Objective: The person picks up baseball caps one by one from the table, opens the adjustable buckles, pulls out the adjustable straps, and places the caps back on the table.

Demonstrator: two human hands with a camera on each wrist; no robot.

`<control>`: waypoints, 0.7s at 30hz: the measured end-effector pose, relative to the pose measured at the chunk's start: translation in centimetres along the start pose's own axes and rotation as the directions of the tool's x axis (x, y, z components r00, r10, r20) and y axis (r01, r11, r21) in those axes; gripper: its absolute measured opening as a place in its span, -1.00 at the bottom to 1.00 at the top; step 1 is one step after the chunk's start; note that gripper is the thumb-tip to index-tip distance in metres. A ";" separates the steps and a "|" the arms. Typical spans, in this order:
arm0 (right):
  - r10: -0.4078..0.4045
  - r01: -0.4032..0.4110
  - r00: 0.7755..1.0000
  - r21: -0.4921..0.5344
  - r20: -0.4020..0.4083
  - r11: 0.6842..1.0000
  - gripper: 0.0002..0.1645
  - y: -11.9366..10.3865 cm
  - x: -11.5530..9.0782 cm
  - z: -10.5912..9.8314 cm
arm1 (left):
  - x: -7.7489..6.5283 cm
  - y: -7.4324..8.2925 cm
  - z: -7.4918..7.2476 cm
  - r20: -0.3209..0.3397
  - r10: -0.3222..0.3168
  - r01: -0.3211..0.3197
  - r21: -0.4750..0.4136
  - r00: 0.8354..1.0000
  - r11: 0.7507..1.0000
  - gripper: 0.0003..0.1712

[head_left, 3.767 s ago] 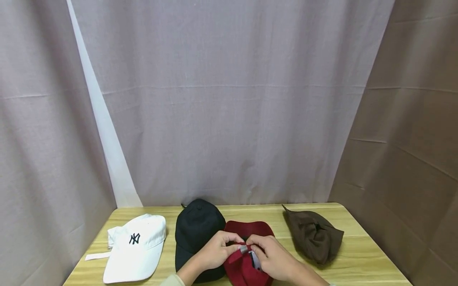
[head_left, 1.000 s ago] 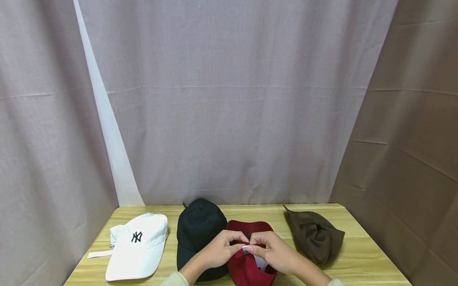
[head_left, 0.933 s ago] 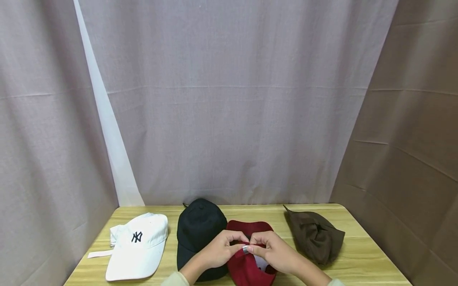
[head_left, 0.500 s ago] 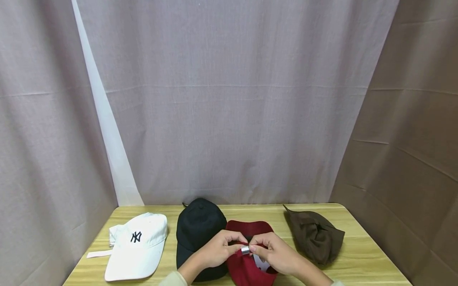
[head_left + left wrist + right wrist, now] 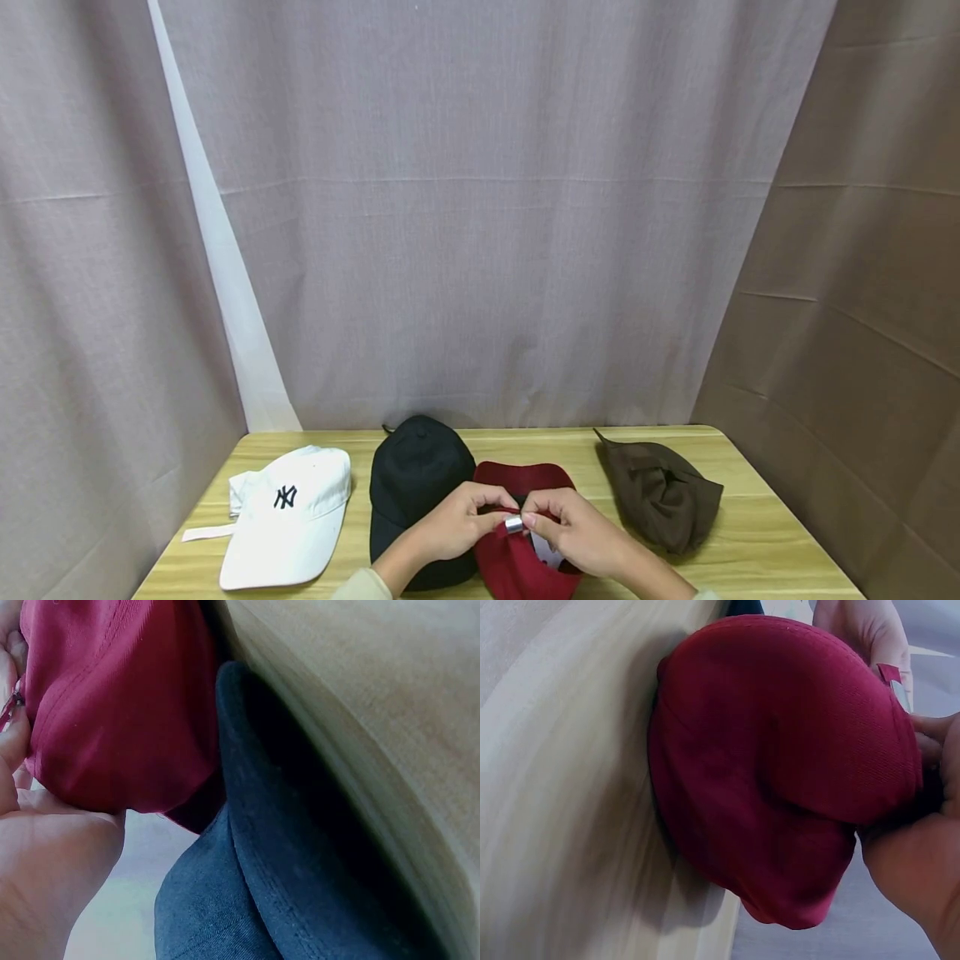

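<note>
A dark red baseball cap (image 5: 521,571) lies in front of me at the near edge, its back opening towards my hands. My left hand (image 5: 459,527) pinches the cap's back strap beside a silver metal buckle (image 5: 513,524), thumb against index finger. From the other side, my right hand (image 5: 573,533) pinches the strap close to the buckle's right end. In the right wrist view the cap's rounded red crown (image 5: 780,742) hides most of the strap, and a short red strap end (image 5: 889,673) shows by the buckle. A pale lining or label shows inside the cap.
Left of the red cap, touching or nearly touching it, lies a black cap (image 5: 420,475). A white cap (image 5: 288,517) with a loose strap lies farther left. A crumpled brown hat (image 5: 663,500) sits right on the wooden table (image 5: 757,542). Grey curtains (image 5: 480,250) stand behind.
Compared with the oldest frame, the silver buckle has turned to show more of its bright face and the strap tail beside it is less visible. Both hands keep nearly the same place.
</note>
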State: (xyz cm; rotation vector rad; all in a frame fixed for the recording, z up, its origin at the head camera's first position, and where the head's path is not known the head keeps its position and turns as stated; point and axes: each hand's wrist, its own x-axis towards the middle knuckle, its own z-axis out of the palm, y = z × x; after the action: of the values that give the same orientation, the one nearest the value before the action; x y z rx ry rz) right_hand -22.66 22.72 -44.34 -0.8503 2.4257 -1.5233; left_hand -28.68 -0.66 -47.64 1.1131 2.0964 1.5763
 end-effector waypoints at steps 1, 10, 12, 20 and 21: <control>-0.003 0.003 1.000 -0.019 -0.002 1.000 -0.67 0.0 0.0 0.0 | 0.0 0.0 0.0 -0.002 0.001 -0.001 0.005 1.000 1.000 -0.80; -0.001 -0.002 1.000 -0.310 -0.010 0.951 -0.73 -1.0 0.7 -0.6 | 0.1 -0.1 -0.1 0.014 0.003 -0.003 0.013 1.000 1.000 -0.81; 0.005 -0.003 1.000 -0.340 0.007 0.940 -0.70 -1.2 0.8 -0.6 | 0.1 0.0 -0.1 0.014 0.008 -0.008 0.016 1.000 1.000 -0.82; 0.007 0.004 0.999 -0.287 0.040 0.958 -0.63 -1.2 1.0 -0.5 | 0.0 0.2 -0.1 0.006 0.008 -0.008 0.023 1.000 1.000 -0.84; 0.004 0.006 0.999 -0.274 0.036 0.962 -0.63 -1.2 0.9 -0.5 | 0.0 0.2 -0.1 0.006 0.007 -0.008 0.022 1.000 1.000 -0.84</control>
State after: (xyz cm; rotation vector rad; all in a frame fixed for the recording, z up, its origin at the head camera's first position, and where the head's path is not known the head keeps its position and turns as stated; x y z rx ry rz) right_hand -23.18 22.20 -42.96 -0.9167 2.6482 -1.1750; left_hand -28.63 -0.68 -47.42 1.1326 2.1129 1.5554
